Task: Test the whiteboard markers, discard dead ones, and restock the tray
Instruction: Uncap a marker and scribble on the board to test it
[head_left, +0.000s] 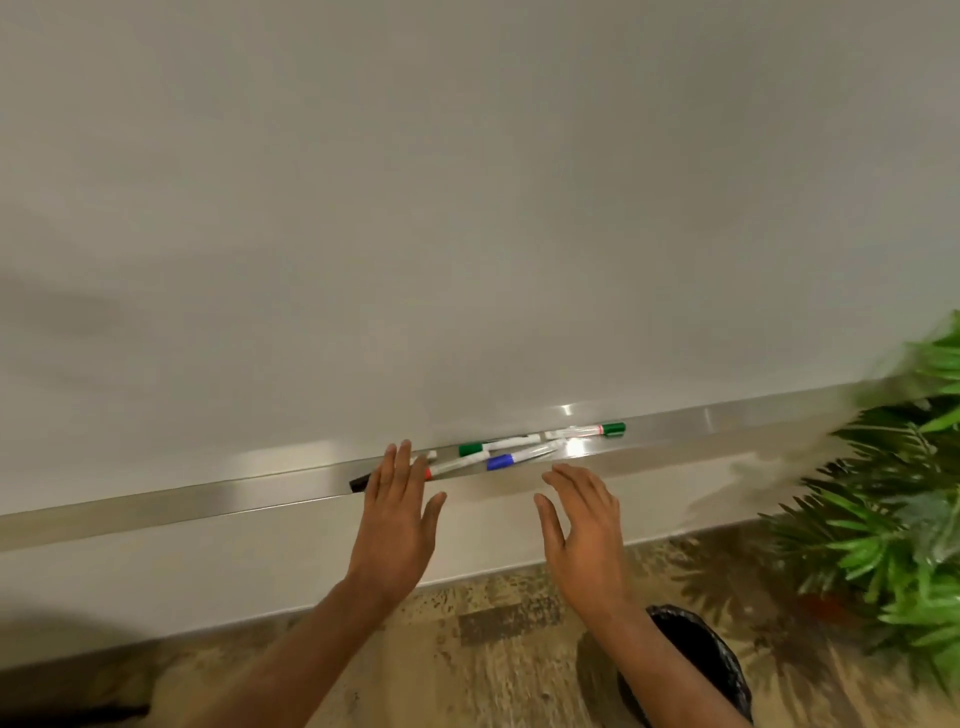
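Five or so capped, white-barrelled markers are laid flat and loosely crossed on the metal tray (208, 500) under the blank whiteboard (467, 208): the black-capped marker (357, 483) leftmost, the blue-capped marker (500, 461) and one green-capped marker (471, 448) centrally, the other green-capped marker (614, 429) rightmost.

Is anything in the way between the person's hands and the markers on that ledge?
Nothing visible. The left hand reaches over the black-ended marker in the tray; the right hand is open just below the blue-capped marker, only the tray's front lip between them.
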